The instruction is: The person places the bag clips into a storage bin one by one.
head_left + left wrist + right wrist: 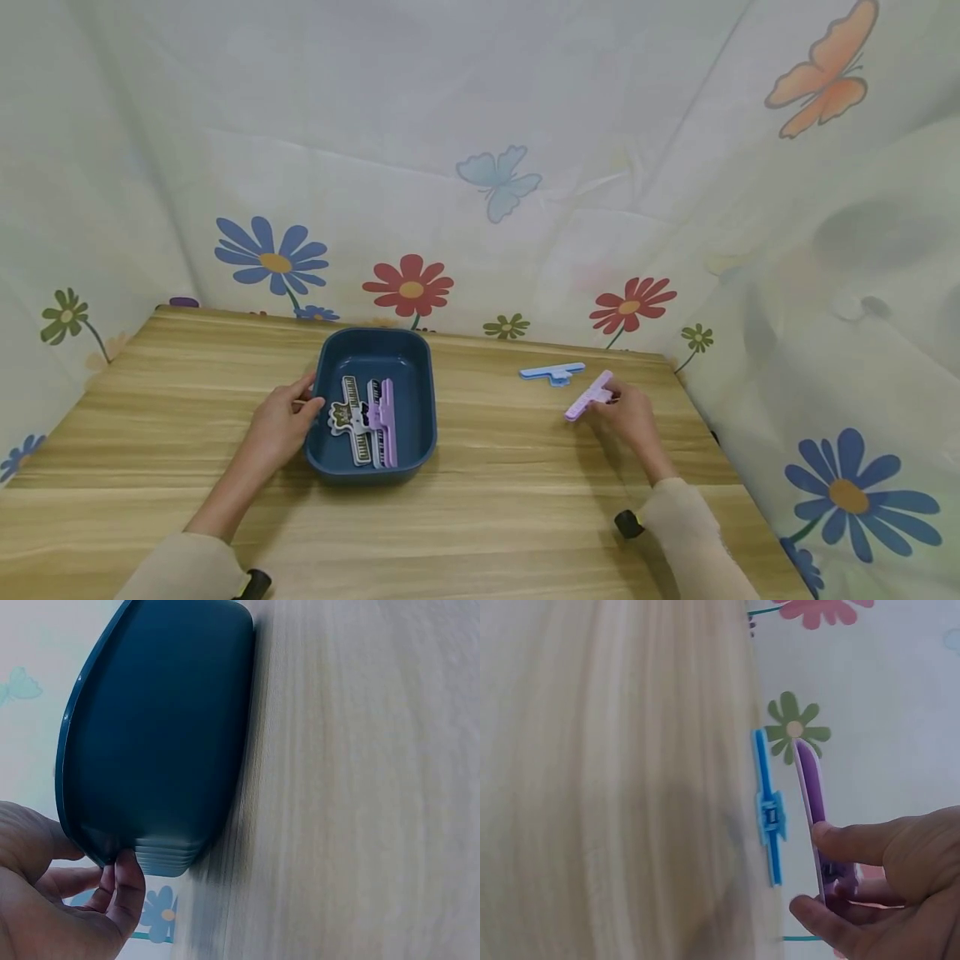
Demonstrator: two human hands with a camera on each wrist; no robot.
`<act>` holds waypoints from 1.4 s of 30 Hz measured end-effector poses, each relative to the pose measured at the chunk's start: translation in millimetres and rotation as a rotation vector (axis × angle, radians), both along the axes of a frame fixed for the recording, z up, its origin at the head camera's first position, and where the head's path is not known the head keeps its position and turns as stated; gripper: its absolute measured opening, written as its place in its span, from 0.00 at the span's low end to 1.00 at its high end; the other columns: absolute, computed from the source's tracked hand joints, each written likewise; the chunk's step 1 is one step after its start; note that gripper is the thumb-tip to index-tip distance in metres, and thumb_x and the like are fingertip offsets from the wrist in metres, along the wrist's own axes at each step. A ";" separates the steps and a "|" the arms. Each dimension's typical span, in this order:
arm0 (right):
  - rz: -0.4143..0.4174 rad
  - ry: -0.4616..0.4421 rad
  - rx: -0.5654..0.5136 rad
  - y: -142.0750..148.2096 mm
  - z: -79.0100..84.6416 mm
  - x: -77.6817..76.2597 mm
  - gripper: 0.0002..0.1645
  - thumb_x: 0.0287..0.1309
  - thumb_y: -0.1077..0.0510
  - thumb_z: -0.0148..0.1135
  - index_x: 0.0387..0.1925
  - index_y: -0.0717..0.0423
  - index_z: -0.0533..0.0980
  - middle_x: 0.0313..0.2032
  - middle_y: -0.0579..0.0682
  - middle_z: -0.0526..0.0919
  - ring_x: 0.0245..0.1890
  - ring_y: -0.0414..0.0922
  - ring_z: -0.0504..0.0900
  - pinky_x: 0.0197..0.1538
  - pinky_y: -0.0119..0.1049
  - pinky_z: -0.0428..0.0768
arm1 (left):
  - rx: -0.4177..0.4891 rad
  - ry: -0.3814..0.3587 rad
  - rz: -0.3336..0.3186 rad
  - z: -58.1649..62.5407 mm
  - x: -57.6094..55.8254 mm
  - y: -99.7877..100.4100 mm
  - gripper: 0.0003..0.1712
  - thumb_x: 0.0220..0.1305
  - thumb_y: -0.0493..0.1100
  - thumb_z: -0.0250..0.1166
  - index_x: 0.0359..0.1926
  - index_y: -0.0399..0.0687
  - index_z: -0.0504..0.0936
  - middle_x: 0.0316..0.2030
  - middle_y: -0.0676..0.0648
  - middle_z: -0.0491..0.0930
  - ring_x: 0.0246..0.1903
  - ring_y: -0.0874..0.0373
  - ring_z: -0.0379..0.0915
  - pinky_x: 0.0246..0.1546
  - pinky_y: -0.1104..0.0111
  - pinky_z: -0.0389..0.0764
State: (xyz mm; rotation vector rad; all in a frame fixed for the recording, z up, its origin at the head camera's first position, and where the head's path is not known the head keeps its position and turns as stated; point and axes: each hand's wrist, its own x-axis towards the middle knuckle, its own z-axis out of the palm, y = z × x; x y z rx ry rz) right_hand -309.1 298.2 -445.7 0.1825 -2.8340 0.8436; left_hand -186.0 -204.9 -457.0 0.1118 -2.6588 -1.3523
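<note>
1. In the head view, holds a lilac clip [588, 395] in the right hand [628, 410], pinched between thumb and fingers. Grips the left rim of a dark blue basin [412, 404] with the left hand [281, 421], well apart from the right hand.
2. In the same view, shows three clips lying inside the basin, just to the right of the left hand: a patterned clip [363, 446] nearest the fingers, a dark-and-white clip [377, 450] next to it, and a purple clip [387, 442] farthest from that hand. Shows a blue clip [540, 372] ahead of the right hand and a little to its left, apart from the lilac clip.
3. Also from the head, has a wide stretch of wooden tabletop [487, 467] between basin and right hand, a back edge beyond both hands against a flowered cloth [562, 108], and a side edge to the right of the right hand.
4. In the left wrist view, pinches the basin's rim at one end, with the outer wall stretching away from the fingertips and wood alongside.
5. In the right wrist view, holds the lilac clip off the wood, with the blue clip lying just past it, near the tabletop's edge.
</note>
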 end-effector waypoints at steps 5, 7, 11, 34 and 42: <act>0.057 -0.033 -0.038 -2.0 5.0 -0.1 0.27 0.57 0.65 0.75 0.57 0.73 0.79 0.41 0.63 0.84 0.40 0.53 0.81 0.40 0.38 0.78 | 0.000 -0.001 0.003 -0.6 -0.2 -0.2 0.31 0.78 0.37 0.57 0.73 0.23 0.61 0.51 0.27 0.73 0.55 0.30 0.76 0.51 0.46 0.80; 0.084 -0.059 -0.056 -3.3 7.4 0.8 0.29 0.58 0.65 0.74 0.59 0.73 0.78 0.42 0.63 0.84 0.42 0.53 0.81 0.40 0.37 0.78 | 0.001 -0.002 0.004 -0.8 -0.1 0.0 0.31 0.78 0.37 0.56 0.73 0.23 0.61 0.51 0.26 0.73 0.55 0.29 0.76 0.51 0.45 0.81; 0.139 -0.128 -0.089 -6.2 12.7 3.7 0.30 0.62 0.66 0.71 0.64 0.72 0.75 0.48 0.64 0.83 0.46 0.54 0.80 0.46 0.41 0.81 | 0.001 -0.002 0.004 -0.5 0.8 0.5 0.31 0.78 0.36 0.56 0.73 0.23 0.61 0.51 0.26 0.73 0.55 0.29 0.76 0.51 0.46 0.81; 0.222 -0.235 -0.131 -11.1 21.2 16.0 0.32 0.67 0.61 0.63 0.70 0.64 0.71 0.65 0.65 0.76 0.54 0.55 0.75 0.58 0.51 0.76 | 0.004 -0.010 -0.003 0.1 1.9 0.4 0.31 0.78 0.37 0.55 0.74 0.24 0.60 0.52 0.26 0.72 0.56 0.28 0.75 0.53 0.43 0.80; 0.262 -0.195 -0.132 -18.4 34.7 20.2 0.32 0.67 0.59 0.63 0.71 0.64 0.71 0.62 0.64 0.77 0.49 0.53 0.74 0.50 0.42 0.75 | 0.006 -0.013 -0.001 2.5 2.6 1.0 0.31 0.78 0.37 0.55 0.74 0.24 0.60 0.51 0.26 0.72 0.56 0.29 0.75 0.53 0.44 0.80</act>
